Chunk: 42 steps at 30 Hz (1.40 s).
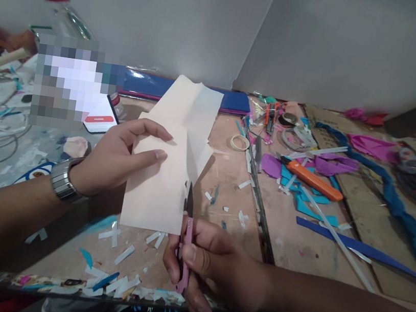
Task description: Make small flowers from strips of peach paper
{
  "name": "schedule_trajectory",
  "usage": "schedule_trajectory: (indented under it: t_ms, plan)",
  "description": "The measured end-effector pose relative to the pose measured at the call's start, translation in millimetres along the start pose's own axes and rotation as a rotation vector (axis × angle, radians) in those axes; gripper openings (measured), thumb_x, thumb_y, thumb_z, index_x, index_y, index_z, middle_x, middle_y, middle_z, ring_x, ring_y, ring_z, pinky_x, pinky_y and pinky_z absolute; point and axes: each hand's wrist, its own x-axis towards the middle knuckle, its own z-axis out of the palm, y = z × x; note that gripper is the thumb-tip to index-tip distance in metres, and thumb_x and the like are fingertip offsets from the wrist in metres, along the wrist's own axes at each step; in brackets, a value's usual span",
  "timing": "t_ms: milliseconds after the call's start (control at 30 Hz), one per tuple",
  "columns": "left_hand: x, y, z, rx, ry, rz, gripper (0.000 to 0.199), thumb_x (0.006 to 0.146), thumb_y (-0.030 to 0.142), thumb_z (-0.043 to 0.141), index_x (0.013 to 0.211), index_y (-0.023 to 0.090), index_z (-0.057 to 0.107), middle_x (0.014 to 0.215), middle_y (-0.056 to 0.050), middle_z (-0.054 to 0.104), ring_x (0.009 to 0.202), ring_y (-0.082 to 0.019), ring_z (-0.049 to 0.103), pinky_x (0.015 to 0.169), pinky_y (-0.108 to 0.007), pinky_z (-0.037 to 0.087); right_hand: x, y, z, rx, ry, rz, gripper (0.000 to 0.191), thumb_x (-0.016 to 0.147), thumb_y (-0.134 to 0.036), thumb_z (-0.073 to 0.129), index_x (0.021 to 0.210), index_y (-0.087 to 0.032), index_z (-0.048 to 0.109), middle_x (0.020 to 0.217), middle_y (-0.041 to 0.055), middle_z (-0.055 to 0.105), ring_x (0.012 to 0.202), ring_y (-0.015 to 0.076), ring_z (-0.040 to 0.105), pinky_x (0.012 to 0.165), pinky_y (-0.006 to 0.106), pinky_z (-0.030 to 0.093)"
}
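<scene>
A cream-coloured sheet of paper point(156, 190) slants up from the worktable in front of me, its far end creased and uneven. My left hand point(119, 149) holds its left side, with thumb and forefinger lying on the top face; the other fingers are hidden. My right hand point(216, 265) is closed around a pair of scissors point(185, 256) with pink handles, thumb on one handle. The dark blades point away from me along the paper's right edge, slightly apart, and a cut flap point(198, 154) curls off to the right.
Paper scraps point(124, 255) litter the wooden table point(227, 241). Off to the right lie an orange cutter knife point(311, 180), a tape roll point(240, 142), blue strips and purple pieces. A lit phone point(101, 115), partly pixelated, leans at left near a red-capped clear bottle point(68, 17).
</scene>
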Motion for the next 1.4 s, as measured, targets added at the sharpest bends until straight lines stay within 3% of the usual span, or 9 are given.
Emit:
schedule_trajectory:
  t_ms: [200,500,833,1000,1167,1400]
  plan:
    - [-0.7,1.3,-0.2,-0.044,-0.033,-0.015,0.019,0.085,0.025,0.080,0.103,0.022,0.073,0.112,-0.003,0.075,0.102,-0.020,0.068,0.089,-0.031,0.054,2.2,-4.1,-0.4,-0.001,-0.033,-0.029,0.033,0.103,-0.044,0.067,0.101,-0.013,0.057,0.087,-0.0007,0.066,0.039,0.0020,0.058,0.040,0.012,0.047]
    - [0.2,-0.1,-0.6,-0.048,-0.021,-0.007,0.019,0.084,0.026,0.080,0.102,0.022,0.074,0.112,-0.003,0.075,0.103,-0.020,0.068,0.091,-0.031,0.053,0.8,-5.2,-1.1,-0.016,-0.014,-0.033,0.031,0.104,-0.044,0.066,0.105,-0.014,0.057,0.094,0.0012,0.067,0.040,0.0023,0.061,0.039,0.012,0.047]
    - [-1.3,2.2,0.0,-0.108,0.038,-0.128,0.025,0.083,0.032,0.082,0.104,0.023,0.074,0.119,-0.005,0.073,0.110,-0.025,0.068,0.088,-0.034,0.056,-1.1,-1.6,-1.9,0.012,-0.016,-0.002,0.028,0.104,-0.040,0.066,0.113,-0.016,0.055,0.091,0.0012,0.070,0.038,0.0029,0.060,0.038,0.012,0.045]
    - [-1.4,1.4,-1.2,-0.077,-0.002,-0.101,0.024,0.084,0.032,0.081,0.105,0.023,0.074,0.119,-0.004,0.074,0.107,-0.023,0.069,0.087,-0.033,0.056,-1.1,-4.4,-0.2,-0.006,-0.007,-0.020,0.029,0.104,-0.041,0.066,0.112,-0.015,0.055,0.093,0.0013,0.070,0.039,0.0020,0.059,0.038,0.012,0.044]
    - [-1.6,3.5,-2.2,-0.012,-0.046,-0.077,0.022,0.085,0.033,0.081,0.105,0.023,0.074,0.114,-0.003,0.074,0.104,-0.022,0.069,0.088,-0.033,0.056,0.2,-10.7,1.8,-0.042,-0.014,-0.009,0.037,0.103,-0.046,0.066,0.090,-0.012,0.059,0.083,0.0020,0.069,0.040,0.0018,0.057,0.039,0.011,0.044]
    - [-1.5,3.7,-1.1,0.055,-0.042,-0.024,0.020,0.086,0.034,0.079,0.104,0.025,0.075,0.114,-0.004,0.075,0.104,-0.024,0.070,0.091,-0.036,0.058,0.9,-10.4,0.0,-0.010,-0.024,-0.046,0.027,0.105,-0.039,0.065,0.104,-0.013,0.059,0.096,0.0035,0.070,0.043,0.0020,0.061,0.042,0.012,0.050]
